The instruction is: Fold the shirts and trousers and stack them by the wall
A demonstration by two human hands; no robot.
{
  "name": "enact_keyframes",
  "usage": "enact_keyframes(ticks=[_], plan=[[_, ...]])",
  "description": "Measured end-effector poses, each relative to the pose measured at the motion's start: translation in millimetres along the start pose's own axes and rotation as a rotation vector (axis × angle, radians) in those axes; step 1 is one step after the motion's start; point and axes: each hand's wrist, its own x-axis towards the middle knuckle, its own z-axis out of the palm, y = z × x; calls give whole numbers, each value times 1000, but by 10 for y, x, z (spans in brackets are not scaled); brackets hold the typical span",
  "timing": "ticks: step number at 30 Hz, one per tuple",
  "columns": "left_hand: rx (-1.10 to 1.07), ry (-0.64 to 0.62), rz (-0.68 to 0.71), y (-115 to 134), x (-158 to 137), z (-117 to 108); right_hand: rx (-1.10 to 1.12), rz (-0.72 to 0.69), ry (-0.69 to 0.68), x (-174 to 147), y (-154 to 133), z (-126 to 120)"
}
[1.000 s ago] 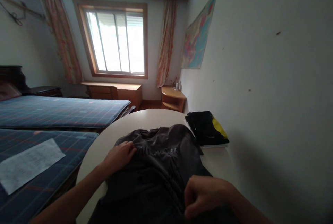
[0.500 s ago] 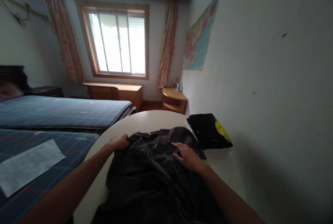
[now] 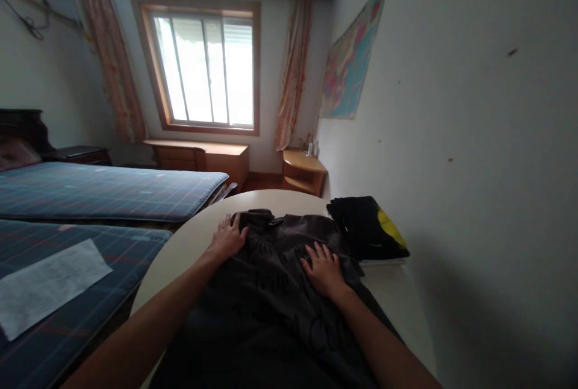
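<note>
A dark grey T-shirt (image 3: 271,298) with black lettering lies spread on a round cream table (image 3: 176,256), its collar toward the far side. My left hand (image 3: 229,238) rests on the shirt's far left shoulder with the fingers spread. On the right of the shirt's chest, my right hand (image 3: 324,270) lies flat, its fingers apart. Both hands touch the cloth without gripping it. Beyond the right shoulder sits a stack of folded clothes (image 3: 361,229), black with a yellow patch on top. The shirt's lower part runs out of view at the bottom.
Plaid mattresses (image 3: 112,193) lie to the left, with a paper sheet (image 3: 49,286) on the nearer one. A white wall (image 3: 487,214) rises close on the right. Behind the table stand a wooden desk (image 3: 226,160) and a corner shelf (image 3: 304,163).
My left hand has let go of the shirt's left shoulder edge and moved inward onto the cloth, fingers spreading. The shirt lies flatter, its lettering showing. My right hand has shifted slightly.
</note>
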Motion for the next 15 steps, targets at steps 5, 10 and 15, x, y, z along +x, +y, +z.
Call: enact_keyframes(ticks=[5,10,15], plan=[[-59,-117,-41,-72,-101,151,29,-5,54,-9,20,12],[-147,-96,181,110,-319,154,37,-6,63,11,45,46],[-480,-70,124,129,-302,121,39,-9,61,22,62,69]])
